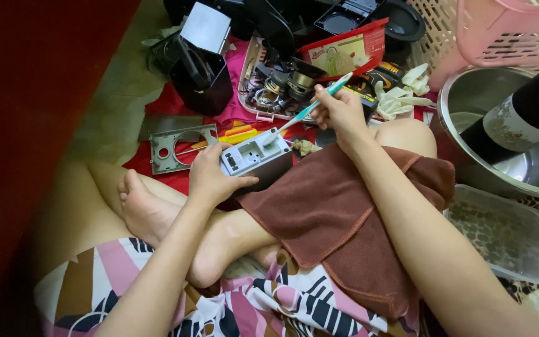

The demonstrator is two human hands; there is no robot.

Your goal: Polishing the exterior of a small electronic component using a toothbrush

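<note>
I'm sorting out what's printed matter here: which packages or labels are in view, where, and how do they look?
Red card package: top centre behind the toothbrush, flat, red border, pale picture panel.
Bottle label: on the dark bottle lying in the steel bowl at right, worn, greyish-white.
Yellow-black label: just behind the right hand, small strip.

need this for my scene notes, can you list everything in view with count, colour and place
toothbrush: 1, teal and white, in the right hand, head on the casing
casing: 1, pale grey, in the left hand, over the lap
towel: 1, brown, over the right leg
panel: 1, grey with round hole, floor left
tray of round parts: 1, pinkish, top centre
basket: 1, pink, top right
metal bowl: 1, steel, right
dark bottle: 1, in the bowl
plastic tub: 1, clear, lower right
left hand: 1
right hand: 1
</note>
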